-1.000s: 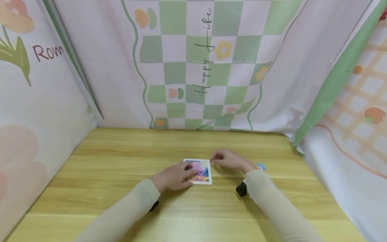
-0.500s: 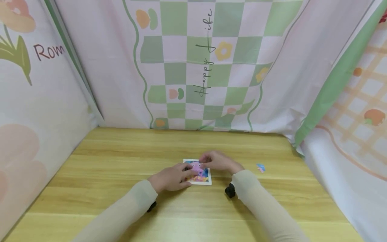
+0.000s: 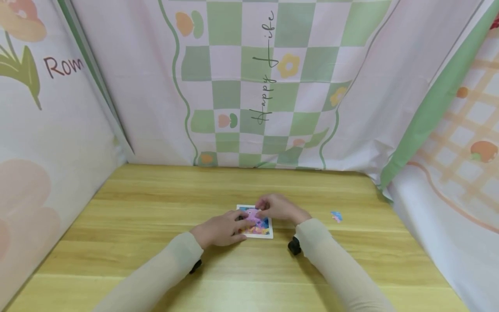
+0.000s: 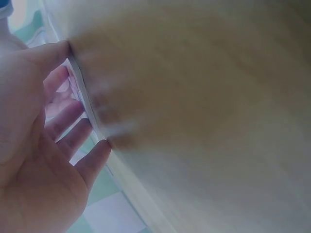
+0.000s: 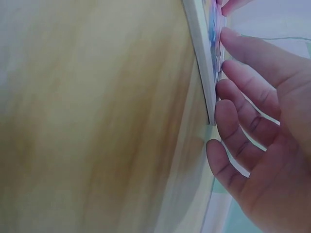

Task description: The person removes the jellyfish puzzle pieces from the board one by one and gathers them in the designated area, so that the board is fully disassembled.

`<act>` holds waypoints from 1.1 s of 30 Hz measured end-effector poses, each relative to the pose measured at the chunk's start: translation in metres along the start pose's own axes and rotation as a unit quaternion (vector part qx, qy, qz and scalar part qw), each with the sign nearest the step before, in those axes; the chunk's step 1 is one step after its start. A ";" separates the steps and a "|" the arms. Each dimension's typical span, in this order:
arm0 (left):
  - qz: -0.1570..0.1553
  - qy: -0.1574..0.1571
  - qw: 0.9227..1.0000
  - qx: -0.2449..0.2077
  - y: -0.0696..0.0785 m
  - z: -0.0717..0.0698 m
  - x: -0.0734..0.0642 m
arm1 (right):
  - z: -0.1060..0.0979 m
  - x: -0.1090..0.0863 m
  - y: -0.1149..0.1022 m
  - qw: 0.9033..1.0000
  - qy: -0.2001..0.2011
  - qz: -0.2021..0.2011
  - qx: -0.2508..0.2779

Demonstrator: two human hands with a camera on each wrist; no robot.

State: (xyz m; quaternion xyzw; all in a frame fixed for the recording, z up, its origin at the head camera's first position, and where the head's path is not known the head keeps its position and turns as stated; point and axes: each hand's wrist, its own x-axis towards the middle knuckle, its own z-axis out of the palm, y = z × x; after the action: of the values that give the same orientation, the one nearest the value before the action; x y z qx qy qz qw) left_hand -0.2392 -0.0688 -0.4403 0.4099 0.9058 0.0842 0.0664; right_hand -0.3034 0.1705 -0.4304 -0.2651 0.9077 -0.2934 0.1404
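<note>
On the wood-grain surface [image 3: 156, 199], the left hand [image 3: 223, 228] spreads its fingers over the left side of a white-framed jigsaw puzzle [image 3: 260, 230], presumably to steady it, while the right hand [image 3: 281, 208], thumb and fingertips parted, touches its far right corner, perhaps pressing there. A loose blue-and-pink piece [image 3: 336, 216] lies to the right, probably set aside within reach.

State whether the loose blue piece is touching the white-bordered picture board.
Apart. The head view shows bare tabletop all around the loose blue piece, which lies off to the right of the white-bordered picture board.
</note>
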 end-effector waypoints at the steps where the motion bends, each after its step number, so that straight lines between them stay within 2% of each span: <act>1: 0.000 0.000 1.000 -0.001 0.000 0.000 0.000 | 0.000 0.001 0.000 1.000 -0.001 0.002 -0.002; 10: 0.001 0.001 1.000 -0.009 0.000 0.000 0.000 | -0.003 0.005 -0.004 1.000 -0.011 0.021 -0.001; 19: 0.001 -0.002 1.000 0.000 0.000 0.000 0.000 | -0.001 0.005 -0.006 1.000 0.000 0.024 0.005; 25: 0.004 -0.002 1.000 0.001 0.002 -0.002 -0.001 | 0.000 0.006 -0.007 1.000 0.000 0.015 0.022; 33: 0.005 0.001 1.000 -0.003 0.002 -0.001 0.000 | -0.001 0.007 -0.007 1.000 0.003 -0.020 0.023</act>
State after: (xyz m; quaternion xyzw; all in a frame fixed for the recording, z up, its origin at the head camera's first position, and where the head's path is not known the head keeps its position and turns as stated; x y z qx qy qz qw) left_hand -0.2383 -0.0678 -0.4389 0.4138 0.9037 0.0877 0.0663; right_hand -0.3066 0.1623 -0.4266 -0.2793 0.8956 -0.3177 0.1376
